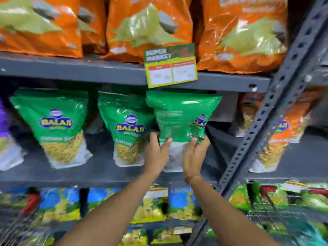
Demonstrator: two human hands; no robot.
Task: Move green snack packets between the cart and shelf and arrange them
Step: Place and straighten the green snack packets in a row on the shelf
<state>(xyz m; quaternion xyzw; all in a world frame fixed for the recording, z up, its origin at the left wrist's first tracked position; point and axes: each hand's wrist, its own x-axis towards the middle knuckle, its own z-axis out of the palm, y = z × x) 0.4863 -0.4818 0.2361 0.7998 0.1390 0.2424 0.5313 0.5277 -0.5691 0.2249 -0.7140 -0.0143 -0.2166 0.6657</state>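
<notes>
A green snack packet (181,114) stands on the grey middle shelf (71,174), turned partly sideways so its back panel shows. My left hand (157,153) grips its lower left edge and my right hand (194,153) grips its lower right edge. Two more green packets stand upright to the left: the nearer one (126,128) touches the held packet, and the far left one (55,125) stands apart. The cart shows only as blurred wire (266,217) at the lower right.
Orange packets (147,27) fill the shelf above, with a price tag (170,65) hanging from its edge. A perforated grey upright (276,96) runs diagonally at the right, with orange packets (276,139) beyond it. Blue and yellow packets (182,205) fill the shelf below.
</notes>
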